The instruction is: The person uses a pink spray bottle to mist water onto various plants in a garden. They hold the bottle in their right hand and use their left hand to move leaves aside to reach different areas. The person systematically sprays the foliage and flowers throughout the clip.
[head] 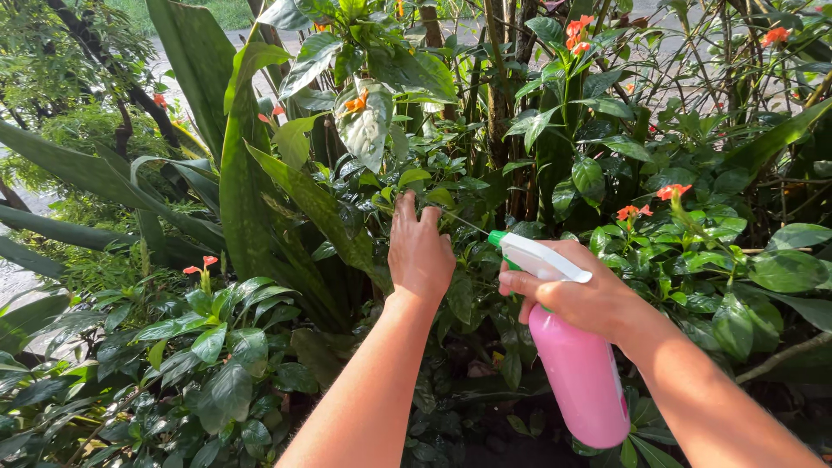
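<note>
— Head view, centre of the frame?
— Left hand, back toward the camera, reaching up into the foliage; fingers stretched out and slightly apart, tips among the dark glossy leaves, clamped on nothing visible.

— And right of centre?
— Right hand wrapped around the neck of a pink spray bottle; fingers closed on it, forefinger laid over the trigger area. White spray head with a green nozzle tip, aimed to the left toward the left hand. Bottle body hanging down into the lower right of the frame, tilted, partly in front of the forearm.

— Gap between the two hands?
— Near, not touching; nozzle just beside the left hand's edge.

— Upper part of the frame?
— A large pale-veined leaf above the left hand, thin brown stems to its right, orange flowers near the top.

— Right side?
— More orange blooms at mid height, amid broad green leaves.

— Left side?
— Long, upright strap-shaped leaves from top to middle; small red-orange flowers low among bushy leaves at lower left. Wet pale ground just visible at the far left edge.
</note>
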